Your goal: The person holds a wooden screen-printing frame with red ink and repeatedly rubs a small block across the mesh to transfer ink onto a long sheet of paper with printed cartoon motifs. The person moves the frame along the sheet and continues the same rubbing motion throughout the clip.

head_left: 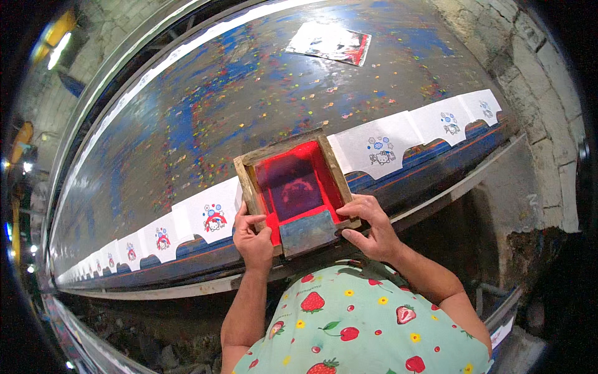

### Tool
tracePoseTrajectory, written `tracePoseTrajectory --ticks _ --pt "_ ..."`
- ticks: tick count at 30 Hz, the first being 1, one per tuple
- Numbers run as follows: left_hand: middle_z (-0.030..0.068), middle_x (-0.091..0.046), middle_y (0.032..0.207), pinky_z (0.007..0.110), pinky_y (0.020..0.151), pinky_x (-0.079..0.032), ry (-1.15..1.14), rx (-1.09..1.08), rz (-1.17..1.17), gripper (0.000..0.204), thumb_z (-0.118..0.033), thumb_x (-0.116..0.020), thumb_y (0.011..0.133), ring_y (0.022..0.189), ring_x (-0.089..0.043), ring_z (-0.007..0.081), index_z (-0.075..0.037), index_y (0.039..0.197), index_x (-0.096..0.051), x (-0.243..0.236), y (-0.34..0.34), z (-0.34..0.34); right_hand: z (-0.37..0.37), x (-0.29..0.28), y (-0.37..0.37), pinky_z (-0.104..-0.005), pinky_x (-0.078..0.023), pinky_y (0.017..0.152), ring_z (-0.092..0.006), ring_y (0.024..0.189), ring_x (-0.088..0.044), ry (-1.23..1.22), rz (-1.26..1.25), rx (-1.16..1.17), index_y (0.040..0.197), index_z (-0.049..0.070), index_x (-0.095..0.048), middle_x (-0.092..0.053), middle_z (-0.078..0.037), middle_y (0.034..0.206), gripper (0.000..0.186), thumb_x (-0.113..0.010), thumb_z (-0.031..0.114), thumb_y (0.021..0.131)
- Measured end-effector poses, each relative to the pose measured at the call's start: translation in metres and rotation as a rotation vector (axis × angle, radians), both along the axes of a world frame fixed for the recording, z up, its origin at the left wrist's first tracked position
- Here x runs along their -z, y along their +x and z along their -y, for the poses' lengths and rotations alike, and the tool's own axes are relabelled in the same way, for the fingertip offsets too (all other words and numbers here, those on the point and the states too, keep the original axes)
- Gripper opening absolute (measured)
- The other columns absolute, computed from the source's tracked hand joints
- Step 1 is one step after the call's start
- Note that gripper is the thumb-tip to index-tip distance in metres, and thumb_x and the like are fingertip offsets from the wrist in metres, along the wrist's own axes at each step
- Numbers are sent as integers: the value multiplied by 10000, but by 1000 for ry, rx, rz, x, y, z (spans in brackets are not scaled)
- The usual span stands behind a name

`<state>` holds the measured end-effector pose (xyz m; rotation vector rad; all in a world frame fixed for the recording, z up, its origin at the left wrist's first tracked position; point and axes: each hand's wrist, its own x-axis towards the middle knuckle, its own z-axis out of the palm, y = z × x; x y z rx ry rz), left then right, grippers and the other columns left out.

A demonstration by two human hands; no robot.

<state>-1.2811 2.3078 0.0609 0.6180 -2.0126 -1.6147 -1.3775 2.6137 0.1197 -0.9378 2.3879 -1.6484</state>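
Observation:
A wooden screen-printing frame is tilted over the near edge of the long table. Red ink coats its inner walls, and a dark purple mesh shows in the middle. A flat grey-blue squeegee blade rests inside at the near end. My left hand is closed on the frame's near left corner, with the thumb bent inward. On the near right corner, my right hand grips between thumb and fingers. Right of the frame lies a white cut piece with a blue and black print; left of it, a piece also carries red.
Several more white printed pieces run in a row along the near edge of the ink-stained table. A shiny sheet smeared with red lies on the far side. A metal rail borders the near edge. A block wall stands at right.

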Motion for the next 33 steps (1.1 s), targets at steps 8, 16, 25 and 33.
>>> tracePoseTrajectory --ticks 8,16,25,33 --pt "299 -480 1764 429 1249 -480 219 2 -60 367 229 -635 780 1560 -571 327 -16 1039 -718 7 -2 6 -10 3 -10 -572 -438 1247 -406 1333 -639 -78 -18 -83 1304 81 -781 -763 -162 1263 451 -888 194 881" --pt "285 -480 1778 408 1185 -537 213 7 -89 367 231 -649 760 1522 -611 315 -4 1027 -743 14 -3 9 -12 10 -8 -566 -466 1231 -423 1348 -642 -76 -38 -77 1307 70 -781 -765 -159 1275 460 -894 178 874" --pt "281 -468 1788 392 1210 -505 178 -27 22 327 220 -654 773 1528 -607 309 -1 1003 -727 3 -6 5 -10 12 -5 -548 -497 1202 -422 1359 -648 -105 -23 -18 1283 49 -781 -767 -179 1288 406 -880 89 892" --pt "294 -470 1783 396 1193 -506 162 -38 21 274 199 -656 791 1503 -628 301 -19 946 -715 6 -11 3 3 1 0 -552 -521 1170 -405 1351 -655 -40 -379 -77 1252 78 -769 -742 -142 1307 385 -902 106 891"
